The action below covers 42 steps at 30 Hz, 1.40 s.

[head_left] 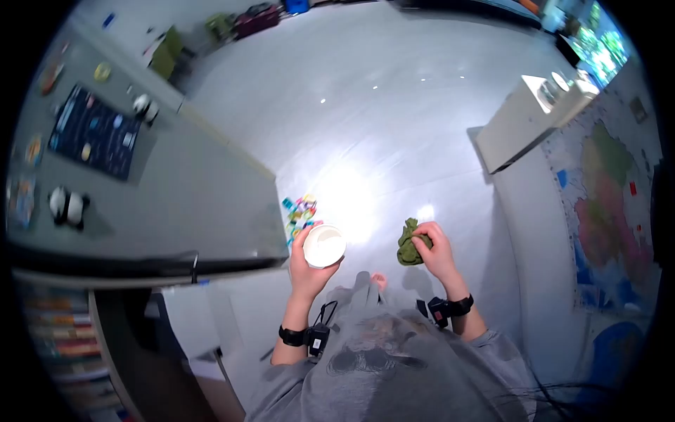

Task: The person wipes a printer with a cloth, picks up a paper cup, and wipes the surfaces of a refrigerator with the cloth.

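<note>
Green cloth (partly hidden) (410, 247), right hand (434, 254).

White cup (325, 246), dark green cloth (413, 246), plain grey shirt (422, 362), multicoloured toys (301, 211), black-and-white pandas (68, 207).

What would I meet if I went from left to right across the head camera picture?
Near panda toy → far panda toy → white cup in the left hand → crumpled green cloth in the right hand → colourful map.
</note>
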{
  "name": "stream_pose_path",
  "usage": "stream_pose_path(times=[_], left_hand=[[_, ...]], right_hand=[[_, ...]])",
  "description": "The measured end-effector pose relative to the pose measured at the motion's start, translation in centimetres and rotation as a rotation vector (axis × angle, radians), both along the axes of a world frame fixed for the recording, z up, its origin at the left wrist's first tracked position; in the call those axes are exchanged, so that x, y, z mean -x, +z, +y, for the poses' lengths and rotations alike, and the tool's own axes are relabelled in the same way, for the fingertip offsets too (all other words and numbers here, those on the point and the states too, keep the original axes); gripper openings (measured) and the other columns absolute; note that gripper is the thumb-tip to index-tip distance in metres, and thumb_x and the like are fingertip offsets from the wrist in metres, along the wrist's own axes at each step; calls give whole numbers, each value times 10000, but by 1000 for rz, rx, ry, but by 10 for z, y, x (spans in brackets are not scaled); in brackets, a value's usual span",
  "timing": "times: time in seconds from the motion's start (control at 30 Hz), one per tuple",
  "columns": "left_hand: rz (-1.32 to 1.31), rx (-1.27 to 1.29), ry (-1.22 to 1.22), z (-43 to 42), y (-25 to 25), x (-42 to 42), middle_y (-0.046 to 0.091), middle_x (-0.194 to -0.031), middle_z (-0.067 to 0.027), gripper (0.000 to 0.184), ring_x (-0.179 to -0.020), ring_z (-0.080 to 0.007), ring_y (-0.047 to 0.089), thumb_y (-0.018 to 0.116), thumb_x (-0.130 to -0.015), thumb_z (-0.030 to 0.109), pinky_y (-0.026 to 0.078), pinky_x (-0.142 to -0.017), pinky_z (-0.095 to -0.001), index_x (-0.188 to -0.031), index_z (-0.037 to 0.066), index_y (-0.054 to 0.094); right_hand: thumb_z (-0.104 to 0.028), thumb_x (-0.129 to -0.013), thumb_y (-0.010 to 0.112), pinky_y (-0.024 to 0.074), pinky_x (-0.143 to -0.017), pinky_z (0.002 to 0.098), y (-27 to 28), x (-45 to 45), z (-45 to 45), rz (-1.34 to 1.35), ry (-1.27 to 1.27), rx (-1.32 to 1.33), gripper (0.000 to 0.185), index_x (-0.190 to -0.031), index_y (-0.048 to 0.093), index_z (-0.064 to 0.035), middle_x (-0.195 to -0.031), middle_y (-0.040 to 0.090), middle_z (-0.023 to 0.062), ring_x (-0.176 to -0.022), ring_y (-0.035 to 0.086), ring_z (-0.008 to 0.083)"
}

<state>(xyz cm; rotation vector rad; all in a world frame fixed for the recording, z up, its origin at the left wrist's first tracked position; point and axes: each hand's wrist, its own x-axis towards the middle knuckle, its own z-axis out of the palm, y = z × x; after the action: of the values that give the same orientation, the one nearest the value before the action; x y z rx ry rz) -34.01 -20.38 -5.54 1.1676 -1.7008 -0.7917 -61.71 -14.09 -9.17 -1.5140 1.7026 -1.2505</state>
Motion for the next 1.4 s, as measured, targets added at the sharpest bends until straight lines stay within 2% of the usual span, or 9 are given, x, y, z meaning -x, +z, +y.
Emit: stream_pose_path(times=[0.13, 0.37, 0.53, 0.77, 0.9, 1.07, 1.13, 1.23, 1.4], left_hand=[[48, -42, -159, -53, -9, 41, 529, -1288, -166, 860, -1159, -259, 552, 850, -612, 49, 454, -974, -361, -1315, 15, 356], [48, -54, -296, -149, -11, 123, 518, -1291, -166, 867, -1156, -255, 546, 833, -624, 22, 459, -968, -368, -1332, 7, 334], [38, -102, -368, -236, -12, 185, 555, -1216, -157, 836, -1128, -268, 568, 864, -606, 137, 473, -948, -375, -1301, 34, 410], [-18, -96, -587, -332, -7, 294, 528, -1228, -163, 820, -1139, -280, 552, 849, -635, 154, 470, -944, -380, -1311, 36, 399], [-7, -104, -706, -371, 3, 362, 504, -1243, -159, 791, -1146, -279, 544, 830, -658, 137, 471, -936, -377, -1304, 27, 388], [-33, -69, -825, -411, 13, 484, 487, -1228, -146, 766, -1146, -283, 522, 830, -643, 117, 452, -950, -381, -1276, 32, 406], [-86, 182, -853, -426, 15, 533, 463, -1232, -147, 752, -1158, -309, 483, 822, -636, 106, 419, -973, -404, -1262, 37, 412], [-59, 294, -849, -442, 20, 612, 442, -1237, -152, 751, -1163, -334, 455, 818, -628, 106, 396, -980, -429, -1259, 38, 415], [-40, 178, -966, -473, 18, 745, 476, -1201, -138, 755, -1161, -327, 454, 820, -631, 140, 393, -963, -436, -1263, 42, 419]], right_hand=[[-51, -819, 644, 472, -801, 332, -4, 34, -7, -42, -150, -5, 118, -917, 593, -10, -957, 578, 127, -902, 587, 290], [-44, -816, 648, 474, -785, 333, -8, 98, -45, -27, -368, 35, 120, -920, 598, -15, -951, 577, 121, -878, 586, 277], [-37, -807, 655, 473, -777, 327, 1, 153, -104, 27, -500, 6, 123, -912, 594, -14, -944, 579, 115, -869, 586, 267], [-37, -801, 657, 476, -779, 317, 37, 230, -162, 68, -640, 53, 131, -909, 590, -10, -943, 581, 110, -865, 589, 261], [-40, -797, 660, 474, -772, 321, 33, 280, -181, 108, -770, 85, 140, -915, 592, -5, -937, 585, 119, -864, 591, 269], [-56, -799, 652, 474, -775, 335, 30, 368, -206, 132, -889, 120, 129, -900, 594, 1, -934, 583, 127, -870, 591, 286], [-59, -801, 651, 474, -774, 337, 24, 405, -215, 107, -929, 121, 127, -897, 594, 2, -926, 583, 128, -866, 591, 288], [-65, -806, 649, 475, -770, 339, 32, 474, -236, 106, -936, 104, 121, -892, 596, 0, -910, 583, 126, -857, 593, 291], [-75, -818, 652, 477, -760, 334, 75, 561, -256, 161, -935, 94, 112, -887, 596, -7, -899, 586, 115, -848, 595, 286]])
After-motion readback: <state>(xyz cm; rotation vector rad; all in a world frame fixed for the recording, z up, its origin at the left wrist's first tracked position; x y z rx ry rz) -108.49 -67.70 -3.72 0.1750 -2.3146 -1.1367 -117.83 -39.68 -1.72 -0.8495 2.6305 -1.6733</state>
